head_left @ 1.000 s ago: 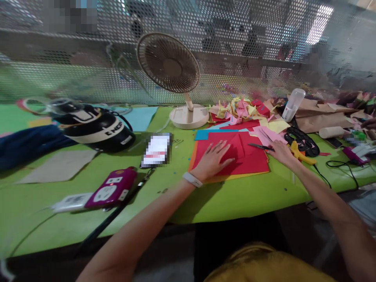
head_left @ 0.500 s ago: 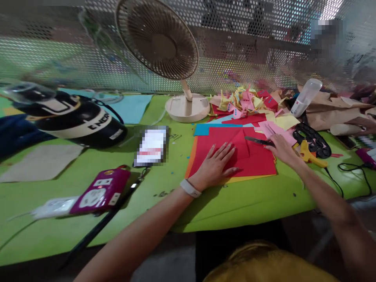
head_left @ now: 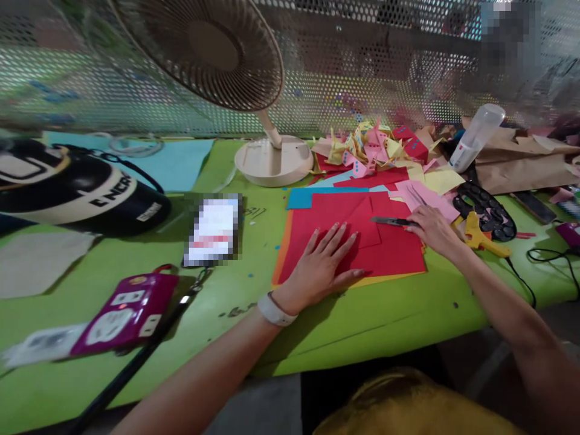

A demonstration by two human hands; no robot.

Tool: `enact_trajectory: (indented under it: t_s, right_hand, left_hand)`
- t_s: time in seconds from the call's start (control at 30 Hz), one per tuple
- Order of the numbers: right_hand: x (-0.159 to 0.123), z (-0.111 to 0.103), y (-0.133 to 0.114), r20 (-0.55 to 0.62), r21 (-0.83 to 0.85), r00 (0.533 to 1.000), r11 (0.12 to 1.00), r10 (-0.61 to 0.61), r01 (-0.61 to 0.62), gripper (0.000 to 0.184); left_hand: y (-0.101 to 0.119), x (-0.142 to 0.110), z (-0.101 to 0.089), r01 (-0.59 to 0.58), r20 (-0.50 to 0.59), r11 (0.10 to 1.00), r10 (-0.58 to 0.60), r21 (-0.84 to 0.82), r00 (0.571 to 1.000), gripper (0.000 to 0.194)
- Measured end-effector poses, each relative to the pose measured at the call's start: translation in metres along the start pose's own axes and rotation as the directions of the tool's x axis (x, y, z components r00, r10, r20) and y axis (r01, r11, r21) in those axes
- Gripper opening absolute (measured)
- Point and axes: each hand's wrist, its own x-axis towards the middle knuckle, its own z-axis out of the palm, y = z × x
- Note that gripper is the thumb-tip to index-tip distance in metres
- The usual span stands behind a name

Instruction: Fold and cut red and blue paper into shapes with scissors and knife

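My left hand (head_left: 324,263) lies flat with fingers spread on a stack of coloured paper, its thumb stretched to the right. The top red sheet (head_left: 399,254) covers orange and yellow sheets, whose edges show at the left and bottom. A smaller red piece (head_left: 369,232) rests on it, partly under my left fingers. My right hand (head_left: 430,226) is closed around a dark-handled utility knife (head_left: 389,221). Its grey blade points left over the red paper, by the smaller piece's right edge. The handle's far end is hidden in my fingers.
A fan (head_left: 274,160) stands behind the paper, beside a heap of folded paper shapes (head_left: 371,145). At the right are a yellow glue gun (head_left: 484,238), a black tray (head_left: 487,208) and a clear bottle (head_left: 478,139). A phone (head_left: 212,229), purple power strip (head_left: 127,308) and black flask (head_left: 90,187) lie left.
The view has shifted, so things on the left sit further left. The knife has moved slightly toward the near side beside the smaller red piece. My left hand stays pressed on the paper.
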Motion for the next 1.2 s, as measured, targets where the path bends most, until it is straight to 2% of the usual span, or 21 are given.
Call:
enact_trajectory:
  t_s: [0.3, 0.5, 0.7, 0.93, 1.1, 1.2]
  right_hand:
    - [-0.009, -0.009, -0.005, 0.009, 0.152, 0.997, 0.986, -0.076, 0.073, 0.014]
    - [-0.007, -0.010, -0.008, 0.090, 0.222, 0.986, 0.968, -0.140, 0.117, 0.015]
    - [-0.005, -0.009, -0.004, 0.137, 0.244, 0.986, 0.968, -0.099, 0.064, 0.033]
    - [-0.004, -0.010, -0.004, 0.161, 0.242, 0.985, 0.970, -0.054, 0.014, 0.020]
    - [-0.004, -0.011, 0.003, 0.199, 0.247, 0.975, 0.968, -0.100, 0.048, 0.027]
    - [-0.006, -0.014, 0.002, 0.213, 0.233, 0.973, 0.972, -0.090, 0.039, 0.025]
  left_hand:
    - [0.003, -0.001, -0.002, 0.002, 0.070, 1.000, -0.002, -0.001, 0.998, 0.083]
    - [0.002, 0.002, 0.000, 0.040, 0.048, 0.999, -0.040, -0.007, 0.998, 0.081]
    - [0.000, 0.006, -0.001, 0.082, 0.081, 0.994, -0.076, -0.071, 0.994, 0.080]
    - [0.000, 0.007, -0.001, 0.049, 0.092, 0.997, -0.043, -0.063, 0.995, 0.078]
    - [-0.002, 0.008, 0.001, 0.043, 0.087, 0.997, -0.038, -0.059, 0.995, 0.079]
    - [-0.001, 0.008, 0.001, 0.041, 0.093, 0.997, -0.035, -0.064, 0.995, 0.079]
